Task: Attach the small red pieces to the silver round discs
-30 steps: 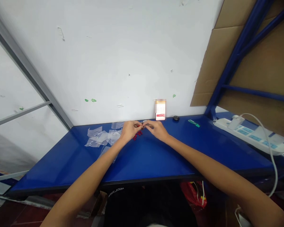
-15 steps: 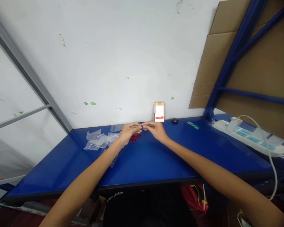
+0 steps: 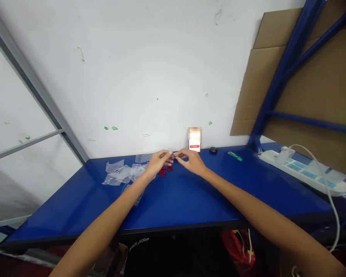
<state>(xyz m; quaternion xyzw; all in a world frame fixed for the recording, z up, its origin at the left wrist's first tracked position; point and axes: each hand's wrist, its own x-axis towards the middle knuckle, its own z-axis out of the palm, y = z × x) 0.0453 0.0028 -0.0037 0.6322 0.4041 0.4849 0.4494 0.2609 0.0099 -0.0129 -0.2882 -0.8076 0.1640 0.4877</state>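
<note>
On the blue counter [image 3: 60,207], clear plastic bags [image 3: 121,173] lie in a loose heap at 9 o'clock from the hands. The left hand [image 3: 158,163] is closed in a pinch, its fingertips against a small piece [image 3: 173,155], too tiny to make out, which the right hand [image 3: 192,161] pinches from the other side. A tangle of red cord [image 3: 164,173] lies on the counter at 7 o'clock from that piece, just beside the left hand. A card [image 3: 194,140] stands against the wall [image 3: 132,77] at 1 o'clock. At 3 o'clock come a small black object [image 3: 213,150], a green strip [image 3: 235,156], and a white power strip [image 3: 302,171] with its white cable [image 3: 328,188].
</note>
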